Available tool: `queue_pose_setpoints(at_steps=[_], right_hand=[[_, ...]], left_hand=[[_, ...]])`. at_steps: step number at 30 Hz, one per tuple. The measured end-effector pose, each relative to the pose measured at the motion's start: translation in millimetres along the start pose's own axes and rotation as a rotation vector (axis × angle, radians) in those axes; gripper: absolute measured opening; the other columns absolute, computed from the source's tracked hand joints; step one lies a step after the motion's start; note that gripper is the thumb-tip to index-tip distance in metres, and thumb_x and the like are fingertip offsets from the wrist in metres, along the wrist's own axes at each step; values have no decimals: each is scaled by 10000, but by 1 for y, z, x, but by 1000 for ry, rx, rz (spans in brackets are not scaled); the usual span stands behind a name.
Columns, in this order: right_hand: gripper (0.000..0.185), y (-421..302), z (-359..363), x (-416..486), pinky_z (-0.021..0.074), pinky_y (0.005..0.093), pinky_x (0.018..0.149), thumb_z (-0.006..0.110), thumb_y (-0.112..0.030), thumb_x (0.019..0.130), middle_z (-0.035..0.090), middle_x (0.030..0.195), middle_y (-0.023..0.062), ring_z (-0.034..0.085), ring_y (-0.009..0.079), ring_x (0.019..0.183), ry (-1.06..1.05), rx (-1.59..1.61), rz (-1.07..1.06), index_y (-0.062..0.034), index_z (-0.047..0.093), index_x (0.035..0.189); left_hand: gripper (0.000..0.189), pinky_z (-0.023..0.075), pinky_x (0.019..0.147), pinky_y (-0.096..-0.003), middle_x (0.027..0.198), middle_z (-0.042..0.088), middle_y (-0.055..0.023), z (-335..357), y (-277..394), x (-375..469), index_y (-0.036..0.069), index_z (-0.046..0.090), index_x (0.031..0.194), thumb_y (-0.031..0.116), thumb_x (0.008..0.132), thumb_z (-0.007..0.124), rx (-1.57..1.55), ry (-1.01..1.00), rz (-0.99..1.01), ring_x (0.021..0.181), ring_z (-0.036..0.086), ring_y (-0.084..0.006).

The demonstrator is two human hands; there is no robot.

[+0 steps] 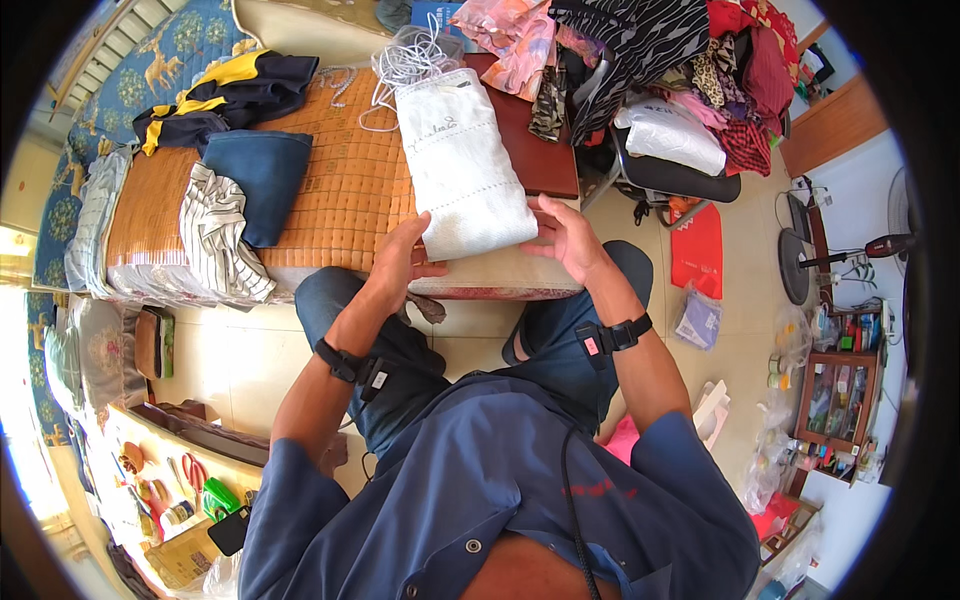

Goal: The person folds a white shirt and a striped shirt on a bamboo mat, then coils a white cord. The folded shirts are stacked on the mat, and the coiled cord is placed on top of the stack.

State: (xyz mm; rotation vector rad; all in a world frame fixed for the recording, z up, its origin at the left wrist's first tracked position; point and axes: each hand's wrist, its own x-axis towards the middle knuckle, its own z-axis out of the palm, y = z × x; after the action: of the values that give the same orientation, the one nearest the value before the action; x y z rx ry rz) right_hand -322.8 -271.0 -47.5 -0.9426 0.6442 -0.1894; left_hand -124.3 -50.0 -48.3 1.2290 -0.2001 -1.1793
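Note:
A folded white towel (471, 165) with dark stitched script lies lengthwise before me, its near end at the bed's padded edge. Beside its left near corner is my left hand (397, 259), thumb against the fabric and fingers spread. My right hand (566, 236) flanks the opposite corner, fingertips at the towel's side and apart from one another. Neither hand grips the towel. A tangled bundle of white cord (416, 56) sits against the towel's far end. Under the towel's right side shows a dark red flat board or case (536, 161).
On the bamboo-tile mat (352, 172) lie folded blue cloth (259, 184), a striped garment (214, 217) and a black-and-yellow garment (232, 97). Clothes heap over a chair (679, 165) at right. A red bag (696, 244) lies on the floor. A cluttered table (180, 544) stands lower left.

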Motion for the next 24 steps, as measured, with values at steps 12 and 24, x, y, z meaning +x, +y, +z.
queue_pose_setpoints(at_steps=[12,24], right_hand=[[671,6,9,12,526,341,914,807,-328,859,664,1243,125,655,221,1094,32,-502,66,37,558,1365],[942,-53,20,66,534,422,921,766,-631,805,671,1234,178,670,269,1075,105,-765,188,60,523,1397]], left_hand=[[570,586,646,-340,1099,680,-165,1,-5,17,-48,531,1301,273,894,768,474,17,-15,880,697,-207],[482,558,527,-308,810,660,-114,-8,63,71,-79,644,1039,379,906,719,498,147,10,650,659,-188]])
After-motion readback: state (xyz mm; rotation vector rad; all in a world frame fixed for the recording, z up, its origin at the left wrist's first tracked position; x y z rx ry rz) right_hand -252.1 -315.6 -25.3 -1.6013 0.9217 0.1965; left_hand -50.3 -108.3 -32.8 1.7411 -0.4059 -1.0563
